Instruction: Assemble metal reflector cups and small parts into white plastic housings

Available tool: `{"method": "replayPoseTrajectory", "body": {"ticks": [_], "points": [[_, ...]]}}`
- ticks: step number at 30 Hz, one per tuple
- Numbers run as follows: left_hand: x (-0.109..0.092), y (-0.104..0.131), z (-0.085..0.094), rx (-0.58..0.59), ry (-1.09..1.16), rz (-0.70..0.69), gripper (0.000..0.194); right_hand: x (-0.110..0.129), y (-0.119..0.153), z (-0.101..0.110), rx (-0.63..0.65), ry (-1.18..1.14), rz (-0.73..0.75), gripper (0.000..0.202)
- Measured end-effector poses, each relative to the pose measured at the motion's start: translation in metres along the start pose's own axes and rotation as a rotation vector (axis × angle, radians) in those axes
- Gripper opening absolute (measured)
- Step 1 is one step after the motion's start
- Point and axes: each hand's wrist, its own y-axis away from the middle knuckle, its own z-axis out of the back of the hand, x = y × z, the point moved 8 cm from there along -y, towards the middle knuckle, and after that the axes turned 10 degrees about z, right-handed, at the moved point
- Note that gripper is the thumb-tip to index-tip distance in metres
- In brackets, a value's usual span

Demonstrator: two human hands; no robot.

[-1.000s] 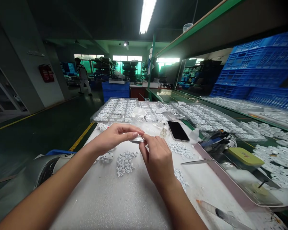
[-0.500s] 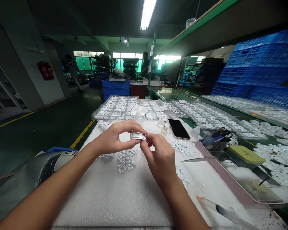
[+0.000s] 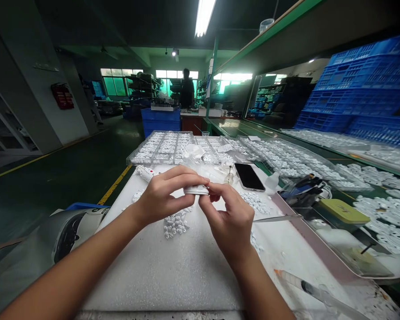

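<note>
A small round white part [image 3: 196, 190] is held above the white foam sheet [image 3: 160, 275]. My left hand [image 3: 170, 192] grips it from the left, fingers over the top and thumb beneath. From the right, my right hand [image 3: 227, 212] pinches its edge; the fingertips of both hands nearly meet and partly cover the part. Below them on the sheet lies a pile of small white pieces [image 3: 176, 223], and another pile [image 3: 255, 202] sits right of my right hand.
Clear trays [image 3: 168, 148] of white parts stand behind. A phone [image 3: 249, 177], a pink-edged tray [image 3: 306, 238] with tools and a yellow-lidded box [image 3: 344, 210], and a syringe [image 3: 303, 284] are at the right. Blue crates [image 3: 360, 84] are stacked beyond. A person [image 3: 187, 91] stands far back.
Both hands have shifted slightly right with the white part, and my left fingers now cover more of its top. In the background, one standing person has moved left, and another is now mostly behind the pillar.
</note>
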Motion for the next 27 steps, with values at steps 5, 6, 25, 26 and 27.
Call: {"method": "replayPoseTrajectory", "body": {"ticks": [5, 6, 25, 26, 27], "points": [[0.002, -0.002, 0.001, -0.023, 0.069, 0.102, 0.041, 0.008, -0.002, 0.005, -0.057, 0.036, 0.118, 0.025], [0.001, -0.003, 0.001, -0.022, 0.082, 0.112, 0.041, 0.009, -0.001, 0.006, -0.068, 0.022, 0.136, 0.028], [-0.013, -0.004, 0.003, -0.061, 0.018, 0.062, 0.034, 0.016, 0.005, 0.010, -0.087, 0.067, 0.220, 0.041], [-0.013, -0.004, 0.003, -0.063, 0.014, 0.056, 0.033, 0.017, 0.005, 0.010, -0.086, 0.070, 0.224, 0.039], [-0.013, -0.004, 0.002, -0.062, 0.011, 0.053, 0.034, 0.017, 0.005, 0.011, -0.084, 0.072, 0.228, 0.037]]}}
